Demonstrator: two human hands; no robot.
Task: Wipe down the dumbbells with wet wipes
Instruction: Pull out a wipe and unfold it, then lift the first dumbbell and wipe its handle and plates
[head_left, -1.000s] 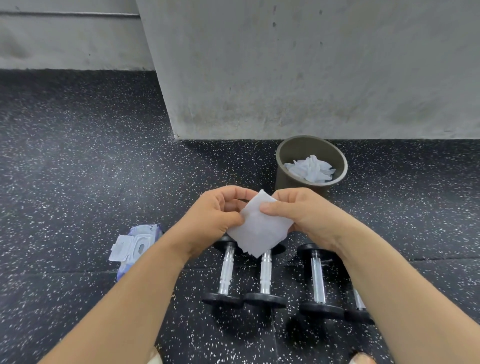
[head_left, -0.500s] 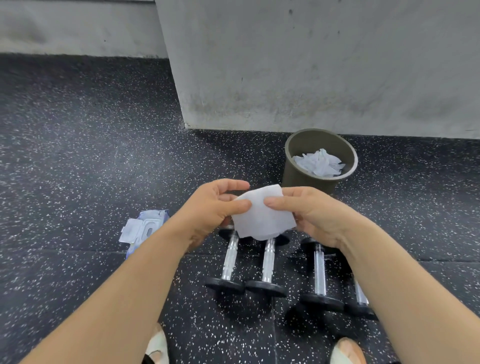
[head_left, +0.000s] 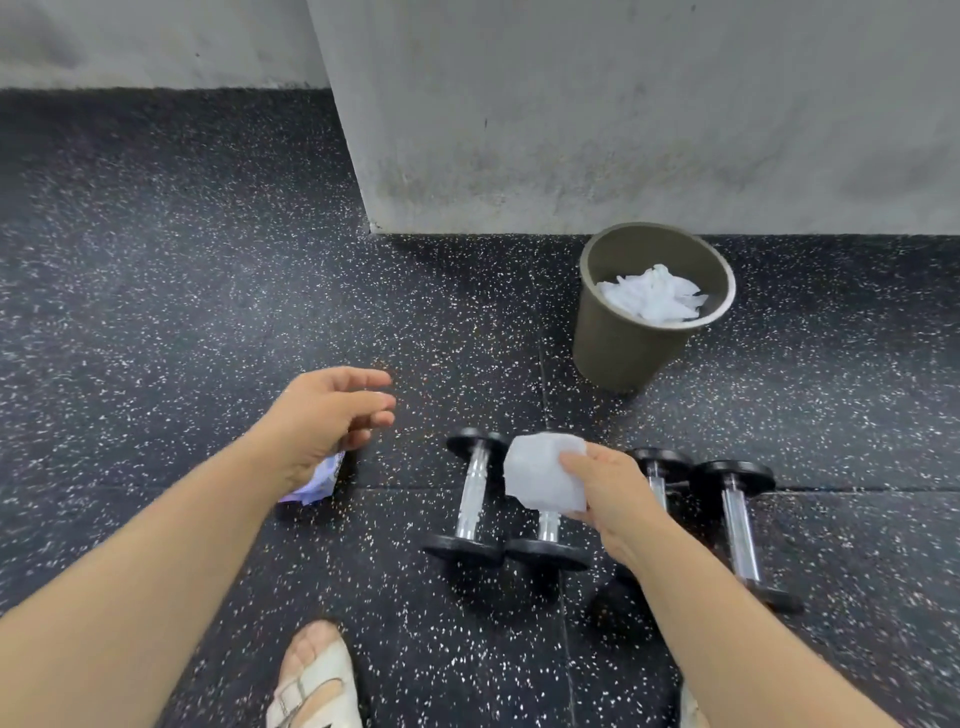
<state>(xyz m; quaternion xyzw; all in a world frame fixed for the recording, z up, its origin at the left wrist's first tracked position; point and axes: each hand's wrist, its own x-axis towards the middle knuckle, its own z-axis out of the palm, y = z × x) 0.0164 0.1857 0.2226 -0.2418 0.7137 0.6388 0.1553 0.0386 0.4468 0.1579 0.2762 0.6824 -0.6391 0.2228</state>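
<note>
Several small dumbbells with black end plates and shiny handles lie side by side on the floor: the leftmost dumbbell (head_left: 470, 496), a second dumbbell (head_left: 546, 540) beside it, and two more at the right (head_left: 737, 525). My right hand (head_left: 605, 491) holds a white wet wipe (head_left: 540, 475) just above the second dumbbell's handle, hiding its far end. My left hand (head_left: 324, 415) hovers empty to the left with fingers spread, above the wipes pack (head_left: 317, 478), which it mostly hides.
An olive bin (head_left: 623, 343) holding crumpled used wipes stands behind the dumbbells near a grey concrete pillar (head_left: 571, 130). The floor is black speckled rubber. My sandalled foot (head_left: 314, 675) shows at the bottom.
My left hand let go of the wipe and swung out to the left. My right hand carried the wipe down toward the second dumbbell. The view tilted lower.
</note>
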